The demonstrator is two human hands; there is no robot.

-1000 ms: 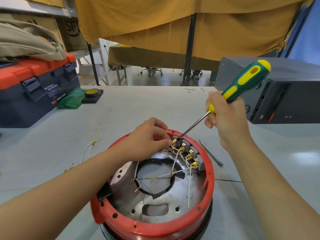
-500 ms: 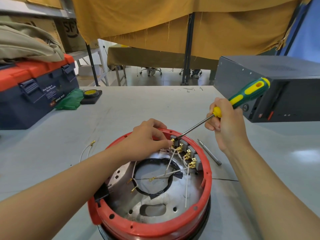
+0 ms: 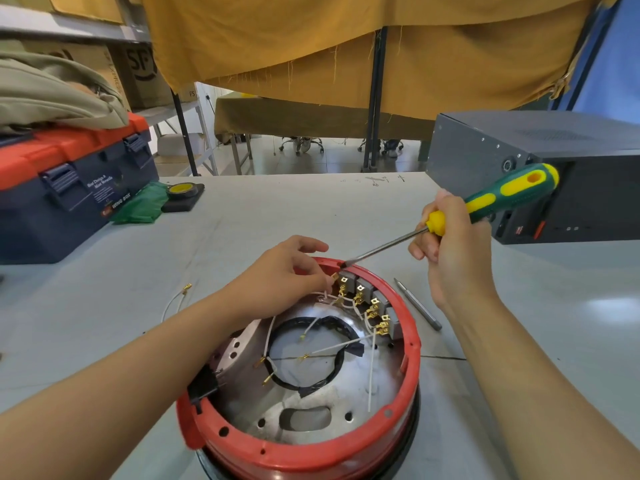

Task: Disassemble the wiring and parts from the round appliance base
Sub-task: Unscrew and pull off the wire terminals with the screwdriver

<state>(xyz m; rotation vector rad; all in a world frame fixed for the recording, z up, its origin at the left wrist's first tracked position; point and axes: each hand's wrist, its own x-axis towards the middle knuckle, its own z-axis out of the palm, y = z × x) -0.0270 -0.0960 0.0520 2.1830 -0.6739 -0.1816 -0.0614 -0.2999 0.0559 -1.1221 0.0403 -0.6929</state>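
Screwdriver (image 3: 491, 202) tip has lifted to the rim of the base (image 3: 414, 344); right hand (image 3: 450, 251) grips its handle, left hand (image 3: 294, 282) pinches a wire (image 3: 329, 299) at the terminals (image 3: 360, 296); a slip could, I judge, gouge fingers.

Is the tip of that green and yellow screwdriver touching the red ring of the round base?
Cannot tell. In the head view the screwdriver tip ends right at the red ring's far edge, with no clear gap or contact visible.

Workshop: toolbox (image 3: 74, 188), worktable (image 3: 277, 216), screwdriver (image 3: 485, 206).
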